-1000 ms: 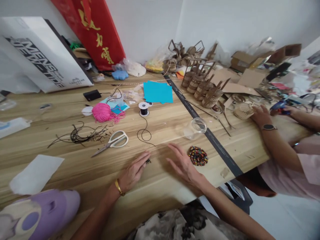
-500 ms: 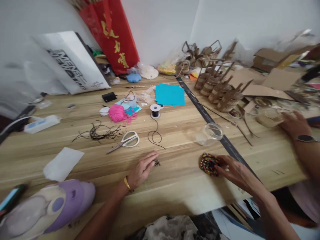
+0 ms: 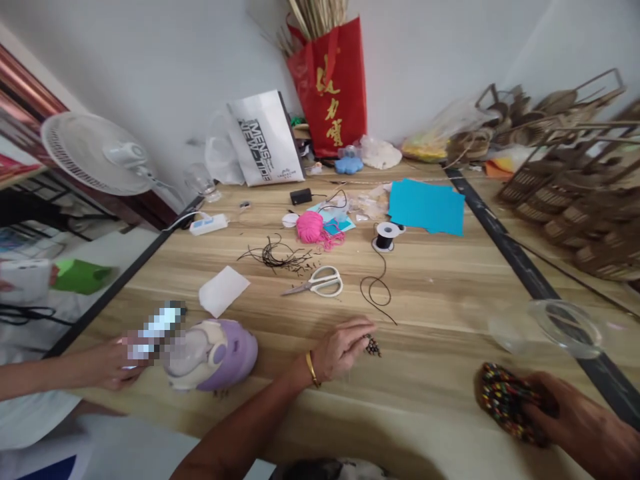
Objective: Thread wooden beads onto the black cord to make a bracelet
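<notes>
My left hand (image 3: 343, 350) lies on the wooden table with its fingers stretched out. Its fingertips are beside a small cluster of dark beads (image 3: 372, 345), partly touching or covering it. At the lower right, my right hand (image 3: 575, 410) grips a bundle of multicoloured beads (image 3: 507, 400), which is somewhat blurred. Beyond my left hand, a loose end of black cord (image 3: 377, 293) runs from a white spool of black cord (image 3: 385, 237). White-handled scissors (image 3: 320, 283) lie farther left, by a heap of cut black cords (image 3: 280, 253).
A clear plastic jar (image 3: 555, 327) stands beyond my right hand. To the left are a purple-and-cream device (image 3: 230, 353), white paper (image 3: 223, 291) and another person's hand (image 3: 117, 363) with a phone. Pink yarn (image 3: 310, 228), blue sheets (image 3: 425, 205) and woven baskets (image 3: 580, 207) lie farther back.
The view has swung left, bringing in the fan and a person's hand with a phone; the other person's hand at right has left view. My right hand now grips the bead bundle more fully.
</notes>
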